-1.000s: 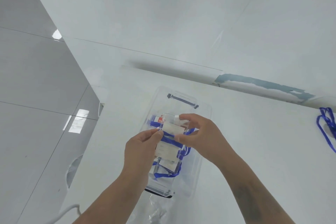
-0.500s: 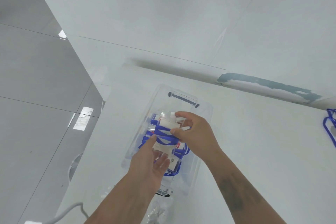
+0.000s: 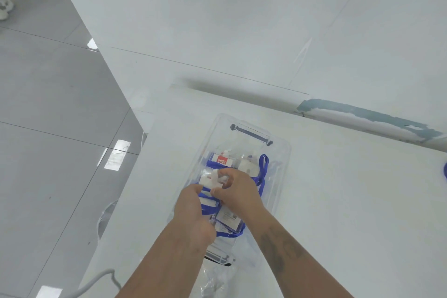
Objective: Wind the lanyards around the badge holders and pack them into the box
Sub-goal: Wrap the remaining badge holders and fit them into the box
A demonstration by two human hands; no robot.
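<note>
Over the clear box (image 3: 280,150) on the white table (image 3: 338,201) | our right hand (image 3: 238,191) pinches a wound badge holder (image 3: 210,180) | our left hand (image 3: 193,215) curls round its blue lanyard (image 3: 208,208) | more wound holders inside

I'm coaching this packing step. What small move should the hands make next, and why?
Probably let go and withdraw: both the left hand and right hand hold the blue-lanyard-wrapped clear badge holder low inside the clear plastic box, among others already packed.
</note>
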